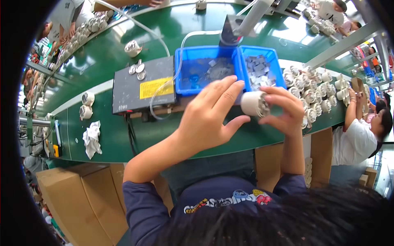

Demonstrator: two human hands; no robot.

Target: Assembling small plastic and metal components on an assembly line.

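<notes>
In front of me, over the near edge of the blue bins, my right hand [290, 107] grips a white cylindrical motor part [250, 104] between thumb and fingers. Its open end, with wiring visible inside, faces that hand. My left hand [207, 117] is just left of the part, fingers stretched out and thumb apart, holding nothing. Behind the hands, one blue bin [178, 73] contains dark grit and a few small pieces. The narrower blue bin [279, 75] beside it carries many flat grey pieces [257, 67].
A black box [126, 93] with metal discs [140, 67] on top stands left of the bins. Many similar motor parts [314, 94] crowd the right. A white cloth [92, 139] lies at left. A grey post [252, 18] rises behind the bins. A co-worker [355, 139] sits far right.
</notes>
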